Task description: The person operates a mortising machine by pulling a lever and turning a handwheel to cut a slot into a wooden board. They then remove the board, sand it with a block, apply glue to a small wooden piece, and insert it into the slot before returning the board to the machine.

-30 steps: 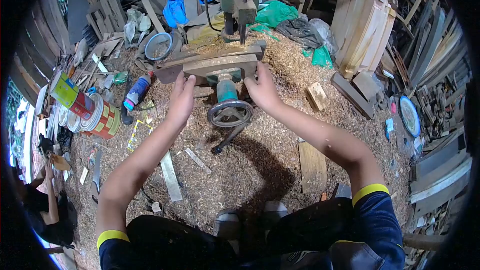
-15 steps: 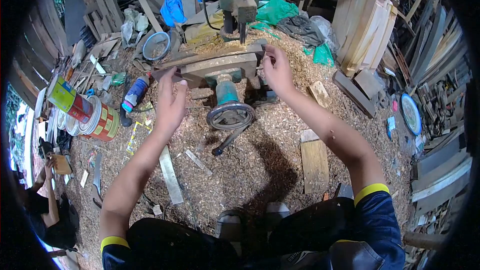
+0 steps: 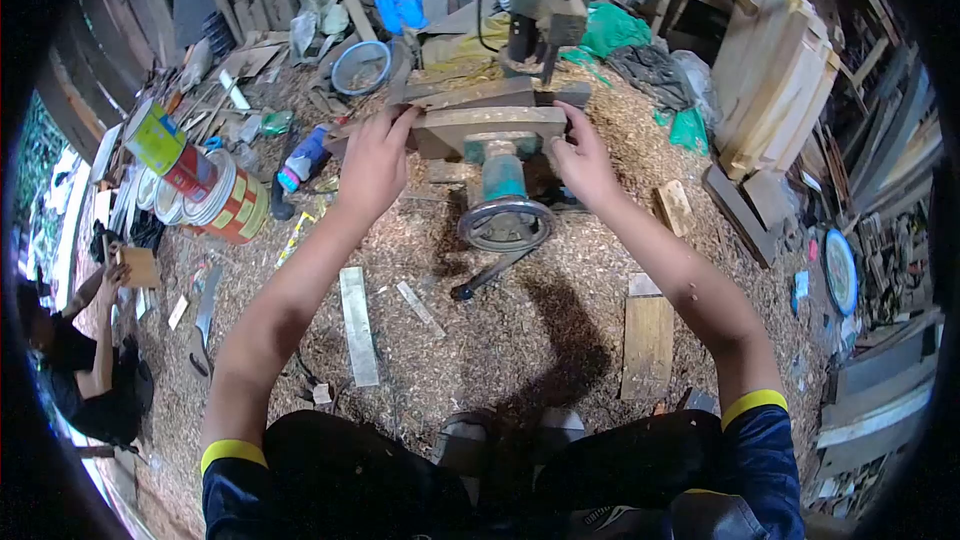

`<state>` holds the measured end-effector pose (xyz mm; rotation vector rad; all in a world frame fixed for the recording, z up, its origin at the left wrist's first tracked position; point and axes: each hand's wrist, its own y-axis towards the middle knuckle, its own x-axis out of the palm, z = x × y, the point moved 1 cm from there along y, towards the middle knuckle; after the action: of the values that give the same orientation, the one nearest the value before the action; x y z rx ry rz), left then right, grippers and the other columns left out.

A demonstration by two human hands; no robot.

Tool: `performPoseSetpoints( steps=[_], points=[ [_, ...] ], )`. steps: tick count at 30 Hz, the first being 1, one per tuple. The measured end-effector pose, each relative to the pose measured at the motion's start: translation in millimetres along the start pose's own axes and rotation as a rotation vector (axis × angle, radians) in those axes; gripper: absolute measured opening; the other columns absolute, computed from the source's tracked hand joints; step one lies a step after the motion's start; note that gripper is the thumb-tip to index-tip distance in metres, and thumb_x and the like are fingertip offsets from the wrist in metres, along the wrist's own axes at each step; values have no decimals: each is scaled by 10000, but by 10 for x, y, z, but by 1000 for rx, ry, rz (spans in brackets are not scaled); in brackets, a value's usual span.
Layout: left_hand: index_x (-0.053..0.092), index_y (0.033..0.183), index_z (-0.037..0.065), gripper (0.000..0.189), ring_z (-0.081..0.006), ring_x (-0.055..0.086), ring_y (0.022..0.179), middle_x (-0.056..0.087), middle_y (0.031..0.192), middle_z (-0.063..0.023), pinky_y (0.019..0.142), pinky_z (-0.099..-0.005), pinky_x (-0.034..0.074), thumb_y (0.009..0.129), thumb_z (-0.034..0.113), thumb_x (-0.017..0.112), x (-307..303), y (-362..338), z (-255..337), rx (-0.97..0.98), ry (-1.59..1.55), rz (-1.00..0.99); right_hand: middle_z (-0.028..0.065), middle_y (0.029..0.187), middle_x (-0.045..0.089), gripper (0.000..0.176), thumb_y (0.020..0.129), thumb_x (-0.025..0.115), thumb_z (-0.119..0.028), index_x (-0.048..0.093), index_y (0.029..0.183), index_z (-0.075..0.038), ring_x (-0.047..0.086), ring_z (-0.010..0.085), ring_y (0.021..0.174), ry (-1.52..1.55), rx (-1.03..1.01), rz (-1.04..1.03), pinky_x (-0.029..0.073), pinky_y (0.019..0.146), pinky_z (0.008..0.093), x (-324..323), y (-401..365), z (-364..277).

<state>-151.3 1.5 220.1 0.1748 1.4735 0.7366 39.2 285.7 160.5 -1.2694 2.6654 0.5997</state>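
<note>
A wooden board lies across the front of a green vise-like machine part with a round handwheel. My left hand has its fingers over the board's left end. At the other end, my right hand has its thumb and fingers bent round the board's edge. Behind the board lies a thinner wooden piece. The machine's upright head stands just beyond, with a tool pointing down.
Wood chips cover the ground. Stacked buckets and a blue bottle stand at left, and a co-worker holds a wooden block. Planks lean at the back right. A plank lies near my feet.
The view has shifted, so the scene sits further right. My left hand has moved in along the board and closed on it, and my right hand is closer to its right end.
</note>
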Motion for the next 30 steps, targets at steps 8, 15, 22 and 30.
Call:
performPoseSetpoints(
  steps=[8, 15, 22, 30],
  points=[
    [524, 1588, 77, 624, -490, 604, 1206, 598, 1307, -282, 1075, -544, 491, 978, 16, 639, 210, 14, -408, 47, -44, 62, 238, 1407, 658, 610, 997, 667, -129, 500, 1579, -50, 701, 314, 1141, -74, -1, 45, 582, 919, 391, 45, -23, 20],
    [605, 1480, 81, 507, -451, 628, 1176, 653, 1206, -224, 1017, -535, 511, 978, 53, 675, 175, 131, -374, 72, 40, 61, 241, 1424, 634, 623, 993, 664, -134, 492, 1582, -29, 706, 271, 921, -158, -79, 105, 576, 810, 382, 92, -76, -16],
    [675, 1341, 43, 387, -463, 647, 1102, 654, 1166, -227, 949, -522, 539, 955, 33, 704, 104, 113, -410, 15, -133, 68, 223, 1535, 513, 612, 997, 661, -110, 475, 1573, -20, 499, 338, 1451, -433, -180, 245, 406, 1228, 436, 142, -318, -204],
    [645, 1410, 42, 471, -451, 641, 1178, 671, 1261, -221, 1018, -500, 526, 944, -4, 691, -180, -49, -666, -7, -111, 142, 284, 1569, 440, 590, 1004, 652, -150, 460, 1540, 4, 435, 462, 1495, -252, -106, 247, 348, 1272, 493, 225, -348, -294]
  ],
)
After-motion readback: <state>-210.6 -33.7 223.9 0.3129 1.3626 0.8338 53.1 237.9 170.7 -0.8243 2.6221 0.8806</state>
